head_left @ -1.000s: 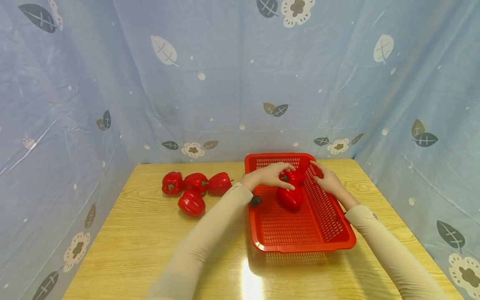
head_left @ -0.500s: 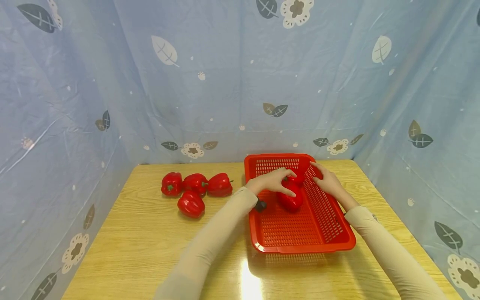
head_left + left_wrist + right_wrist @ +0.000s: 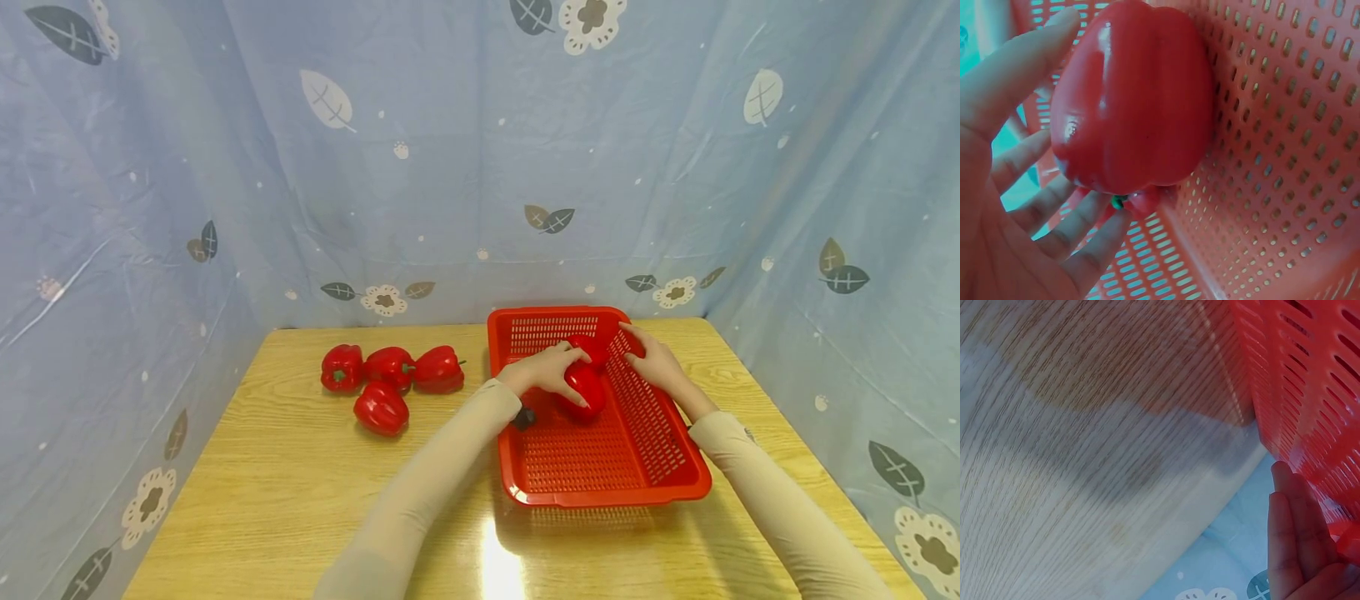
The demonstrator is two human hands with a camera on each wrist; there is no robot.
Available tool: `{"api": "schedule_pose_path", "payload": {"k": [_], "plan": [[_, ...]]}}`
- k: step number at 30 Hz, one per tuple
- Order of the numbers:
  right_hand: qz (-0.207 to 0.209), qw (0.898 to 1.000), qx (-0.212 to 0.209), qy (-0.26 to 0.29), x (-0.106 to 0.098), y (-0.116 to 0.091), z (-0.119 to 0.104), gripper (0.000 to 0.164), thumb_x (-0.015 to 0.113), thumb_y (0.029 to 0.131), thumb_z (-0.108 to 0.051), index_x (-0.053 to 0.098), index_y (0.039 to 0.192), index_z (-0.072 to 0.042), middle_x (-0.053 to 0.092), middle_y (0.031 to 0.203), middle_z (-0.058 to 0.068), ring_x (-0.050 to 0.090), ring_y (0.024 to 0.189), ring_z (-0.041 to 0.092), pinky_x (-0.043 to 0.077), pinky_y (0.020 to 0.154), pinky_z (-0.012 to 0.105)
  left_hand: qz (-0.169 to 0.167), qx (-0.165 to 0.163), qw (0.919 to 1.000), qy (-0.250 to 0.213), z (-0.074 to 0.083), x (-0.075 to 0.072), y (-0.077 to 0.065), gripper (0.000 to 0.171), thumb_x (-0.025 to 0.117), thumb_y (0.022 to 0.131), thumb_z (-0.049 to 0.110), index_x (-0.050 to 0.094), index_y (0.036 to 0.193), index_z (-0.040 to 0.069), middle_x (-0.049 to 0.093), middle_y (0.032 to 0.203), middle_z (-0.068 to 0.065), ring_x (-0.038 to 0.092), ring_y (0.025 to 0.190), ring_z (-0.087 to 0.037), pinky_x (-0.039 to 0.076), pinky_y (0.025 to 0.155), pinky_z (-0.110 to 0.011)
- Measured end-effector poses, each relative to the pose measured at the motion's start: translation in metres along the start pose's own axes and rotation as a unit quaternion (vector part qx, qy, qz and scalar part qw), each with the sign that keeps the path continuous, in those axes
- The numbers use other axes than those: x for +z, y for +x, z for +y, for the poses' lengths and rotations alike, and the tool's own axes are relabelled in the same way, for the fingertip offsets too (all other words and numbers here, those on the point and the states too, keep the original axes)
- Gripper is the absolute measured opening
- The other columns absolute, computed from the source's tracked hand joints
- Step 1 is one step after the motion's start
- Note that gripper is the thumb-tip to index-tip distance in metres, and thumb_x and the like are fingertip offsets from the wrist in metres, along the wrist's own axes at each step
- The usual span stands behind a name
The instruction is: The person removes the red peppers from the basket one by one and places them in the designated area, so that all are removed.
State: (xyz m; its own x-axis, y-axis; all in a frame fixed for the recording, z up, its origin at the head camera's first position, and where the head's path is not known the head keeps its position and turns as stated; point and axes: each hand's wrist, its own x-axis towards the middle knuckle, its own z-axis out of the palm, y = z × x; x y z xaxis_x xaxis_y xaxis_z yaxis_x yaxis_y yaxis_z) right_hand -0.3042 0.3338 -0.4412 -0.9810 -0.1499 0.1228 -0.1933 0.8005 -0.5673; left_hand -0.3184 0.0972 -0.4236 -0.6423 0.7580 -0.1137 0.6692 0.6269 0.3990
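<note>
In the head view my left hand (image 3: 543, 372) reaches into a red plastic basket (image 3: 600, 497), its thumb and fingers spread at a red bell pepper (image 3: 588, 390). The left wrist view has this pepper (image 3: 1138, 100) large beside the fingers, which are not closed round it; whether they touch it is unclear. Behind it lies a second red bell pepper (image 3: 595, 350), partly hidden. My right hand (image 3: 658, 367) holds the basket's right rim, thumb inside. In the right wrist view its fingers (image 3: 1300, 528) lie along the outside of the basket wall (image 3: 1310, 394).
Several more red bell peppers (image 3: 390, 367) sit grouped on the wooden table (image 3: 300, 500), left of the basket. A blue patterned curtain (image 3: 420, 183) surrounds the table at the back and both sides. The black wrist camera (image 3: 523, 418) hangs under my left wrist.
My left hand has shifted slightly right and lower toward the nearer pepper in the basket. The right hand stays on the rim, and the peppers on the table have not moved.
</note>
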Motion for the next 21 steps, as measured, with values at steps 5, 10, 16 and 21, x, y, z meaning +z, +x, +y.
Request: {"api": "schedule_pose_path", "payload": {"k": [5,10,16,21], "plan": [[0.002,1.0,0.002,0.002,0.0002,0.0005,-0.0006,0.058,0.05,0.09,-0.007,0.029,0.145,-0.01,0.04,0.134,0.033,0.052,0.098,0.042,0.042,0.082,0.054,0.0,-0.005,1.0,0.009,-0.001,0.0007,0.0014,0.076,0.077,0.071,0.044,0.041,0.135,0.023,0.041,0.124,-0.003,0.043,0.109,-0.015,0.043,0.09,-0.023],[0.003,1.0,0.004,-0.001,0.0,0.0006,-0.0012,0.058,0.05,0.091,-0.005,0.029,0.145,-0.009,0.044,0.131,0.033,0.054,0.091,0.039,0.044,0.079,0.051,-0.006,0.0,0.9997,0.025,-0.0022,0.0004,0.0023,0.075,0.077,0.072,0.042,0.041,0.135,0.023,0.041,0.124,-0.002,0.042,0.11,-0.015,0.043,0.091,-0.023],[-0.001,1.0,0.003,-0.004,-0.0015,0.0007,-0.0015,0.059,0.051,0.09,-0.004,0.028,0.145,-0.008,0.046,0.128,0.032,0.052,0.078,0.032,0.042,0.073,0.044,-0.012,0.012,0.9985,0.052,-0.0047,0.0003,0.004,0.076,0.078,0.071,0.042,0.041,0.135,0.022,0.042,0.128,0.0,0.039,0.114,-0.015,0.041,0.095,-0.024],[-0.002,1.0,0.005,-0.009,-0.0029,0.0007,-0.0016,0.06,0.051,0.09,-0.003,0.028,0.145,-0.008,0.044,0.129,0.032,0.05,0.078,0.034,0.04,0.073,0.044,-0.014,0.011,0.9975,0.068,-0.0054,-0.0003,0.0057,0.078,0.078,0.072,0.042,0.04,0.138,0.024,0.041,0.132,0.002,0.039,0.116,-0.015,0.041,0.096,-0.027]]}}
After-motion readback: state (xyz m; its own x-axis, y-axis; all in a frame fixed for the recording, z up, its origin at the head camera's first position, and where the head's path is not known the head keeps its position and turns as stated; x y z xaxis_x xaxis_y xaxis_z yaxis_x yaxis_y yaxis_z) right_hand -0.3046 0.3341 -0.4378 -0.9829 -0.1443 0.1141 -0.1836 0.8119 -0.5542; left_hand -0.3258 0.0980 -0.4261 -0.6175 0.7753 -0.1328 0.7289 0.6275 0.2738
